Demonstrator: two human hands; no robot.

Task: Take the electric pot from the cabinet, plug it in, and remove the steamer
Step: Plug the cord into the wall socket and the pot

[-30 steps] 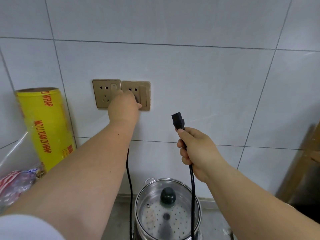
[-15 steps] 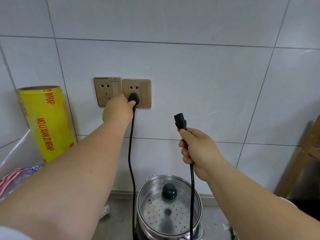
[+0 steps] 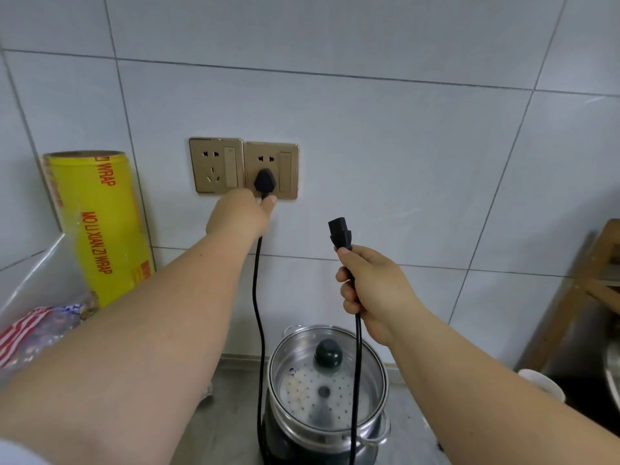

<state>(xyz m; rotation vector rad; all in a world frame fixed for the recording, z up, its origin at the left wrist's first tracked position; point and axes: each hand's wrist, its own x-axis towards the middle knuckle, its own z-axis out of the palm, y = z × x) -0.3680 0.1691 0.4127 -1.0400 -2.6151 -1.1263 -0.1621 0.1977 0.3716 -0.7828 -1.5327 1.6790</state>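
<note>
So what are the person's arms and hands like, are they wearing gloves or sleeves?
No gloves: both the left hand and the right hand are bare, and so are both forearms. No rings, watch or bracelet show. Only a bit of white sleeve shows, at the frame's bottom left corner on the left arm.

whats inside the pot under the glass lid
Through the glass lid of the electric pot a perforated steamer tray shows, with a round centre knob. Whatever lies under the tray is covered. The cord hangs across the lid.
</note>
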